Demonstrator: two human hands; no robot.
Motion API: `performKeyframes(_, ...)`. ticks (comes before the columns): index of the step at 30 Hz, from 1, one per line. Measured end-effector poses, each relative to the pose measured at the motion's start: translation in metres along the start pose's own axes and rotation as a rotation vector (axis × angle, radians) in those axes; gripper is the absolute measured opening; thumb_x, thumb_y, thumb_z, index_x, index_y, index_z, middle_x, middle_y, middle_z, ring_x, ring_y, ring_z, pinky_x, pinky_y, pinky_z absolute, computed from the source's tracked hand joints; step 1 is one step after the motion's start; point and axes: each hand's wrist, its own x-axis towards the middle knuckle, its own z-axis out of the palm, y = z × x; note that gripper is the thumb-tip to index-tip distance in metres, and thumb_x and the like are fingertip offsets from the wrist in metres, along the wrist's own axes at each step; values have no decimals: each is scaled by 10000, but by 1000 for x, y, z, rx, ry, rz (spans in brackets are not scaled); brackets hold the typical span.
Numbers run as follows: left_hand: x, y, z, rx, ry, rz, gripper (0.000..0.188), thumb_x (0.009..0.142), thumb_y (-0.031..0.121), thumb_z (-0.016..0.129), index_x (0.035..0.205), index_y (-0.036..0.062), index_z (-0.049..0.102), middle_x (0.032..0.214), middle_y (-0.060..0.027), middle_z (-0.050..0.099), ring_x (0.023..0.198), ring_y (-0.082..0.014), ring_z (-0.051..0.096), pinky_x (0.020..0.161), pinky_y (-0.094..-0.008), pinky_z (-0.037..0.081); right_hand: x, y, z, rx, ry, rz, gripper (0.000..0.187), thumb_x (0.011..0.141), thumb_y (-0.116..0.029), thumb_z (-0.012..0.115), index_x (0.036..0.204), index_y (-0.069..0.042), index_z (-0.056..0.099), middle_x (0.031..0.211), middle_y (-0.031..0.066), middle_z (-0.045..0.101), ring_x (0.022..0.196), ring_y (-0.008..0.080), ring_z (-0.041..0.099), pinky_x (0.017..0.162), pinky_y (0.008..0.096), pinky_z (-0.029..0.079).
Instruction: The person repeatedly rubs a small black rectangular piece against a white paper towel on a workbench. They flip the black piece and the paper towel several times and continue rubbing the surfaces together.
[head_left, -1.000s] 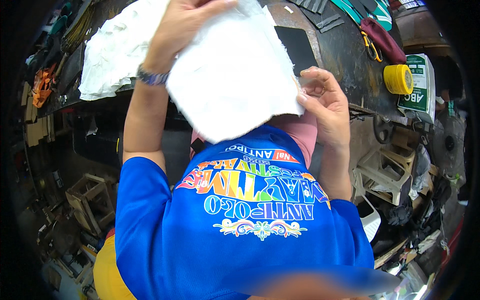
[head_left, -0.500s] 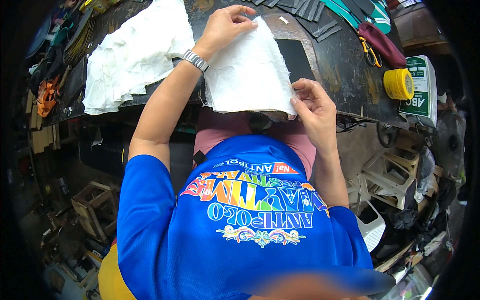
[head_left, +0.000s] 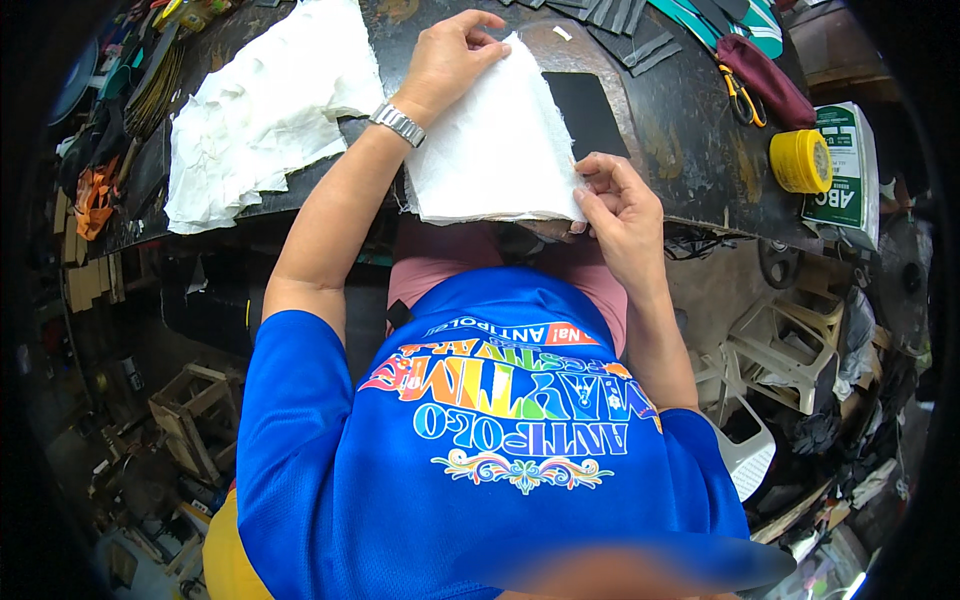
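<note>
A piece of white cloth (head_left: 490, 145) with frayed edges lies at the near edge of the dark table, over a brownish board. Its upper corner is pinched between the thumb and fingers of my left hand (head_left: 458, 55), which has a metal watch (head_left: 398, 124) on its wrist. At the cloth's lower right corner, my right hand (head_left: 622, 195) grips the edge between thumb and fingertips. Left of my left forearm rests a spread stack of more white cloth (head_left: 270, 120). A flat black piece (head_left: 588, 110) lies just right of the held cloth, partly covered by it.
On the right of the table (head_left: 680, 160) are orange-handled scissors (head_left: 742, 98), a maroon pouch (head_left: 765, 82), a yellow tub (head_left: 800, 161) and a green-and-white container (head_left: 845, 175). Black strips (head_left: 635, 45) lie at the back. Below right stands a white plastic chair (head_left: 785, 355).
My right hand has shifted slightly left and up, carrying the cloth's lower right corner with it. My left hand keeps its pinch at the upper corner.
</note>
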Motion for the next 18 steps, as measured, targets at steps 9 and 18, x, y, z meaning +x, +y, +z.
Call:
performKeyframes(9, -6, 26, -8, 489, 78, 365, 161, 880, 246, 712, 914, 100, 771, 1007, -104, 693, 972, -315, 633, 880, -471, 470, 3, 1, 3, 66, -2, 24, 293, 909, 57, 657, 1196, 27, 609, 864, 49, 653, 667, 52, 622, 584, 217, 524)
performKeyframes(18, -15, 57, -20, 680, -156, 266, 541, 850, 615, 704, 981, 97, 789, 1047, -158, 681, 1044, -328, 633, 884, -489, 459, 10, -17, -10, 382, -17, 100, 434, 885, 33, 720, 1286, 15, 555, 801, 54, 668, 572, 57, 585, 478, 186, 435)
